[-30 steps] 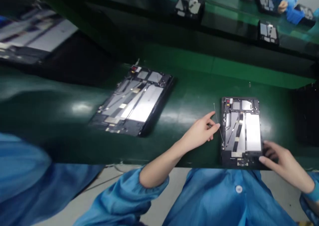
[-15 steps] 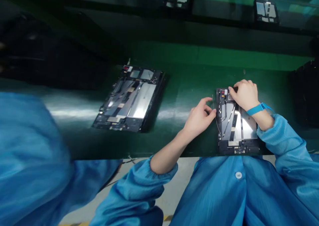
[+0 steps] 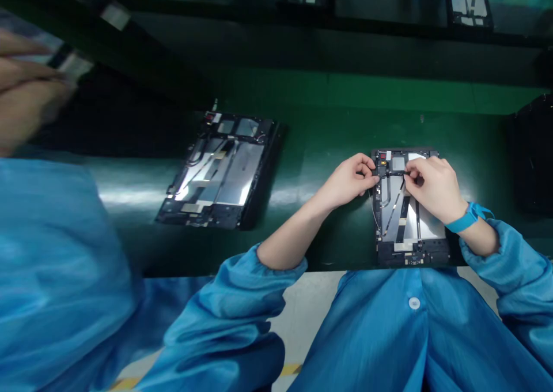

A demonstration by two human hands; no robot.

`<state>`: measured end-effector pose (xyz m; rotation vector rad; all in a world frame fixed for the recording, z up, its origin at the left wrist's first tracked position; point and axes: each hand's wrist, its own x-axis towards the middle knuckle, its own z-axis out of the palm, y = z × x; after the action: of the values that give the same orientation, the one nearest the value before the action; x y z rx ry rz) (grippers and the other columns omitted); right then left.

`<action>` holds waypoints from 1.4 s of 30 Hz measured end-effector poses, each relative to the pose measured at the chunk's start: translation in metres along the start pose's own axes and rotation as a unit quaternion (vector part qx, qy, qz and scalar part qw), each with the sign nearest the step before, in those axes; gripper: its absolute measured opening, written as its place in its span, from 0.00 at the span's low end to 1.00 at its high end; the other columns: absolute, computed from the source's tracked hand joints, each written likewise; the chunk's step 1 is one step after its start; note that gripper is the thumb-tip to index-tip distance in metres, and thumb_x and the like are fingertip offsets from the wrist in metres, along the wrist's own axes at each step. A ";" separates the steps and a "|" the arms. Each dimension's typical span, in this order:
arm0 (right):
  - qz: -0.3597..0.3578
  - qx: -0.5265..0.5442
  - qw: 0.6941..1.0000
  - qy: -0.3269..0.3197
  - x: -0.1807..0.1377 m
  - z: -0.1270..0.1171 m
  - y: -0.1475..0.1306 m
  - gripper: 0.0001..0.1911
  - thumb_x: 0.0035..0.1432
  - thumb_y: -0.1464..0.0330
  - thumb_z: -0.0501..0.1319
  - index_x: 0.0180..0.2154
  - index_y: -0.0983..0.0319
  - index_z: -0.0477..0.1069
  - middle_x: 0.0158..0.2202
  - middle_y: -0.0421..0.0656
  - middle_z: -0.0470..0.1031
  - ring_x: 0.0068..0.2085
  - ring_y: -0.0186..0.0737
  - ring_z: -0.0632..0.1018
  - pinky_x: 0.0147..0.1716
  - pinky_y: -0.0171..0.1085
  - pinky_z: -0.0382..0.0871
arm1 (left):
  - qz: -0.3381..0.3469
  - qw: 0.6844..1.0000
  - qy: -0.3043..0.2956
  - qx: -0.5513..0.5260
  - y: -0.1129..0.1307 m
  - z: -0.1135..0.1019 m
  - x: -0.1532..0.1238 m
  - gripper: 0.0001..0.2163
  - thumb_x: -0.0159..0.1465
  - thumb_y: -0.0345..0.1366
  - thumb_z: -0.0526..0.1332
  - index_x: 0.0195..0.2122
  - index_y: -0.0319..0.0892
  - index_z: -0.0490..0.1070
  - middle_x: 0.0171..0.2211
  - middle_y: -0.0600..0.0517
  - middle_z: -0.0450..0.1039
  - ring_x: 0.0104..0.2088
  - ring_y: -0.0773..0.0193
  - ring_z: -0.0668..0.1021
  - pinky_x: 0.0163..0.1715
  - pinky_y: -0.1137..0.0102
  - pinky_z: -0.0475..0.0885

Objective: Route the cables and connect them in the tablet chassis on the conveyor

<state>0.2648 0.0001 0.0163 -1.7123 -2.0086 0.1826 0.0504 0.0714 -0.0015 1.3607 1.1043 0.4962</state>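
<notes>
An opened tablet (image 3: 425, 222), with silver battery plates, black flex cables and a dark frame, lies on the green bench before me. My left hand (image 3: 352, 178) is at its upper left edge, thumb and forefinger curled together by a thin wire (image 3: 374, 212). The wire's upper end disappears at these fingertips; its lower part bows along the tablet's left side. Over the upper right part of the tablet is my right hand (image 3: 434, 187), its thumb and forefinger pinched near a square grey plate (image 3: 398, 164). Anything in that pinch is hidden.
A second opened tablet (image 3: 224, 167) lies to the left on the bench (image 3: 319, 150). A co-worker's blue sleeve (image 3: 56, 248) and blurred hand (image 3: 30, 86) are at far left. More units (image 3: 470, 4) sit on the rear line. Something black (image 3: 533, 155) stands at right.
My right hand has moved down from the tablet's top edge and now pinches. My left hand has shifted slightly up and right, onto the tablet's edge. A co-worker's hand has appeared at upper left.
</notes>
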 end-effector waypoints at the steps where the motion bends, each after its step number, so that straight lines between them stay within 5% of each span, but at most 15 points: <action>1: -0.007 0.012 1.000 0.000 -0.005 -0.001 -0.001 0.08 0.59 0.75 0.62 0.37 0.57 0.76 0.30 0.41 0.80 0.37 0.46 0.77 0.40 0.42 0.63 | -0.003 1.000 -0.010 -0.007 0.000 -0.002 0.001 0.11 0.59 0.27 0.68 0.37 0.43 0.66 0.23 0.62 0.67 0.17 0.75 0.68 0.20 0.75 0.62; 6: -0.020 0.071 0.997 0.006 -0.019 -0.001 -0.002 0.07 0.61 0.74 0.62 0.37 0.56 0.77 0.30 0.40 0.80 0.36 0.44 0.79 0.41 0.42 0.68 | -0.027 0.999 -0.038 -0.026 0.000 -0.007 0.005 0.13 0.57 0.26 0.71 0.36 0.42 0.68 0.23 0.61 0.69 0.17 0.75 0.69 0.18 0.76 0.63; 19: 0.006 0.148 0.989 -0.011 -0.022 0.009 0.003 0.09 0.60 0.74 0.62 0.37 0.55 0.78 0.31 0.40 0.81 0.36 0.43 0.80 0.42 0.43 0.74 | -0.064 0.995 0.019 -0.079 -0.001 0.002 -0.003 0.14 0.54 0.27 0.70 0.36 0.43 0.67 0.24 0.61 0.68 0.16 0.75 0.68 0.14 0.76 0.57; 25: 0.002 0.170 0.985 0.000 -0.023 0.008 0.004 0.10 0.58 0.76 0.61 0.36 0.56 0.76 0.29 0.39 0.79 0.35 0.42 0.79 0.42 0.42 0.73 | -0.024 0.995 0.018 0.097 0.019 0.000 -0.002 0.06 0.55 0.26 0.65 0.31 0.41 0.71 0.23 0.58 0.69 0.22 0.71 0.70 0.25 0.73 0.63; 30: -0.025 0.195 0.980 0.030 -0.023 0.010 0.007 0.11 0.57 0.78 0.60 0.36 0.56 0.75 0.27 0.36 0.75 0.33 0.40 0.76 0.39 0.40 0.71 | 0.077 0.923 -0.055 0.374 0.048 -0.011 0.012 0.06 0.60 0.29 0.62 0.28 0.41 0.78 0.25 0.54 0.76 0.26 0.66 0.73 0.32 0.70 0.64; 34: -0.048 0.200 0.978 0.040 -0.022 0.013 0.011 0.13 0.55 0.80 0.59 0.37 0.57 0.75 0.26 0.36 0.72 0.32 0.39 0.75 0.37 0.39 0.70 | 0.144 0.849 -0.150 0.486 0.065 -0.014 0.028 0.08 0.61 0.31 0.61 0.30 0.42 0.81 0.29 0.53 0.81 0.29 0.65 0.76 0.35 0.70 0.65; 42: -0.036 0.204 0.978 0.029 -0.024 0.010 0.011 0.12 0.55 0.79 0.60 0.37 0.57 0.75 0.26 0.36 0.74 0.32 0.39 0.75 0.38 0.40 0.71 | 0.106 0.765 -0.184 0.608 0.087 0.004 0.032 0.10 0.64 0.27 0.60 0.32 0.42 0.82 0.32 0.48 0.82 0.33 0.59 0.80 0.35 0.68 0.67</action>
<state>0.2721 -0.0185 -0.0030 -1.3675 -1.8325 0.4792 0.0940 0.1144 0.0680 2.5903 0.9133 -0.4822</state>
